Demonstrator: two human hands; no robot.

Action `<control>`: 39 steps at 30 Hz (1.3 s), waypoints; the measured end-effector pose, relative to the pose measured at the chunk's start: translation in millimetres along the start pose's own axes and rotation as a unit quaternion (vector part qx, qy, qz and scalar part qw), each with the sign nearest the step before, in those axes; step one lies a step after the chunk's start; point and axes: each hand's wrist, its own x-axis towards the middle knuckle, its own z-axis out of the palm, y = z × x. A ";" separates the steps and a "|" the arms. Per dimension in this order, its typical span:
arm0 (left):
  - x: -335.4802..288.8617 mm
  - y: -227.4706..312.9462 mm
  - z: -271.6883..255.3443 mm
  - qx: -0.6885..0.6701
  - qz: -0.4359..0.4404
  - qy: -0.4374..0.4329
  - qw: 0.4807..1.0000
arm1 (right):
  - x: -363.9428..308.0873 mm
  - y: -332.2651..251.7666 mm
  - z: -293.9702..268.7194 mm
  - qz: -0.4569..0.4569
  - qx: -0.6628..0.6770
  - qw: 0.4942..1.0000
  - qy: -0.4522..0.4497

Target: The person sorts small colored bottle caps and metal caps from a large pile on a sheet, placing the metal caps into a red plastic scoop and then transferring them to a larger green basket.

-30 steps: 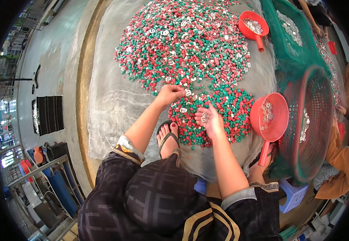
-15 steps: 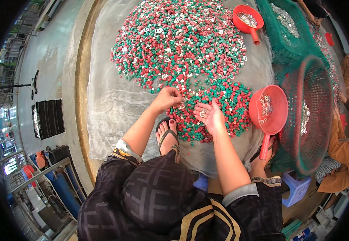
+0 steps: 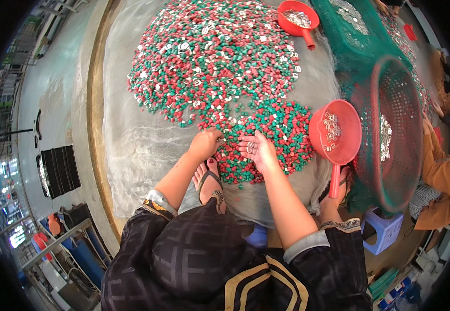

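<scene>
The left hand reaches to the near edge of a heap of small red and green pieces, its fingers curled in and their tips together; whether something is pinched between them, I cannot tell. Just to its right, the right hand is turned palm up over the same heap, fingers stretched out and not clenched, with a few pale buckles lying on the fingers.

The heap joins a larger pile farther off, where more pale buckles lie scattered among the red and green. Both sit on a thin, wrinkled pale sheet. A sandalled foot is just below the left hand.

Right of the heap is a red scoop with pale buckles inside, its handle pointing toward the near side. A second red scoop, also holding buckles, lies at the far right of the pile. Beyond the nearer scoop, on the right, a round basket stands tilted with buckles in it, and a green basket farther off holds clear pieces.
</scene>
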 end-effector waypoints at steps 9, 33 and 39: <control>3.1 14.6 -14.7 -0.073 -0.027 0.037 0.996 | -4.0 -24.8 2.1 -0.085 0.034 0.995 0.035; 71.2 131.9 -61.9 -0.337 -0.044 -0.061 0.938 | -38.4 -104.2 -6.8 -0.261 -0.215 0.940 -0.044; 83.0 133.6 -61.3 -0.473 -0.067 -0.104 0.872 | -41.4 -118.1 -24.9 -0.253 -0.126 0.959 -0.035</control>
